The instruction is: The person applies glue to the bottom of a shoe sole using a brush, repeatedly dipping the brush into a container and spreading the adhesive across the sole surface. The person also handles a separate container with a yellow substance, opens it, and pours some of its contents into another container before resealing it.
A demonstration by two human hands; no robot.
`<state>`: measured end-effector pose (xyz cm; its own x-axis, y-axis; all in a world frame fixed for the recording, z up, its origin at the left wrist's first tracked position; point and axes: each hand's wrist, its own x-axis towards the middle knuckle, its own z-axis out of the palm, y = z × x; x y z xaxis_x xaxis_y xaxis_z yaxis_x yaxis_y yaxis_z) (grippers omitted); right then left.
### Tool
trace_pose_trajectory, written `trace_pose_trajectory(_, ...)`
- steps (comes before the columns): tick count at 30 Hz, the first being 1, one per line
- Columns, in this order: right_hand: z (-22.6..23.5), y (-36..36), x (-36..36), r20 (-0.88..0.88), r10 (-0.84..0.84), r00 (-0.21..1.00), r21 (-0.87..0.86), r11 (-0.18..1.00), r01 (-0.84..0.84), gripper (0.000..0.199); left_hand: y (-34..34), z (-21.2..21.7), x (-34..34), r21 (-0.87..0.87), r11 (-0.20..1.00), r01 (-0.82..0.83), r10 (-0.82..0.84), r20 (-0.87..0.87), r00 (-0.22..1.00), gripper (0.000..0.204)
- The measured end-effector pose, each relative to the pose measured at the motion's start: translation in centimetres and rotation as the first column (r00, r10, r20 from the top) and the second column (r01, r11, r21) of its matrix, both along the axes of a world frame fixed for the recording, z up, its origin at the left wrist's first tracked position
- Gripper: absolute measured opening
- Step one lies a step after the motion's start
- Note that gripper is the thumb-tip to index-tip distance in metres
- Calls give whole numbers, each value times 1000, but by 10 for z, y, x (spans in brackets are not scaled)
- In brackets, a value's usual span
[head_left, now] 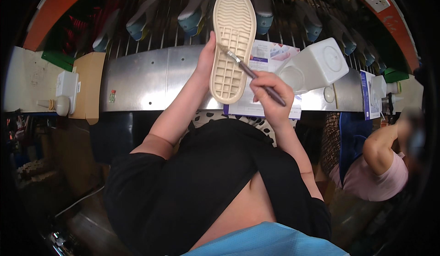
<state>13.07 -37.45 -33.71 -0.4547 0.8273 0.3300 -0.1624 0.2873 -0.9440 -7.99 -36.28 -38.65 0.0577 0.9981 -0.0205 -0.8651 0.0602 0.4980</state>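
Brush at sole — printed wht/purple sheet behind, txt too small.

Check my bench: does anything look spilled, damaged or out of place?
The white container on your right looks slightly odd: it appears slanted, though lens distortion may exaggerate that. I see no obvious spill, and the sole in your left hand shows no clear damage.
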Motion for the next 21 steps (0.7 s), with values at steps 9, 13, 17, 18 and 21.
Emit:
trace_pose_trajectory(9,3,-3,17,-40,404,914,-186,896,-404,15,-5,1,-27,18,1000,-16,17,-58,998,76)
trace_pose_trajectory(13,4,15,11,176,519,836,-24,851,-524,19,-5,5,-36,102,990,93,-96,27,995,72)
trace_pose_trajectory(17,22,33,8,290,643,709,38,732,-680,24,-7,10,-34,28,988,150,-151,50,987,65)
trace_pose_trajectory(18,26,35,7,253,651,715,93,720,-688,25,-6,11,-34,19,984,180,-181,75,981,64)
trace_pose_trajectory(21,32,34,0,359,620,697,127,708,-695,23,-7,8,-34,-14,969,245,-241,135,961,58)
